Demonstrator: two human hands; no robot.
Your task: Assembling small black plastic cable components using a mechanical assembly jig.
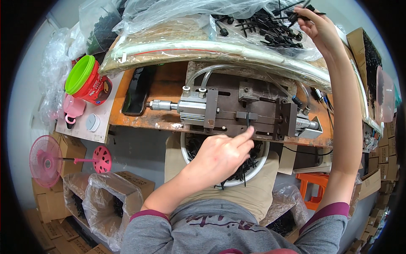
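Observation:
My left hand (224,154) is closed in front of the metal press fixture (237,116), its index finger stretched toward the middle. At that fingertip stands a thin black plastic strip (248,121), which reaches up to a small grey block (246,115); the thumb side of the grip is partly hidden. My right hand (317,27) is raised at the far right above the heap, fingers closed around several black stemmed plastic pieces (297,15). Below it lies a loose pile of similar black pieces (270,31) on plastic sheeting.
A white basket (184,154) with black pieces sits on my lap, under the left hand. Air cylinders (192,108) and clear hoses flank the fixture. A phone (137,91), a red and green bucket (89,80) and a white lid (92,122) lie left. An orange stool (312,188) stands below right.

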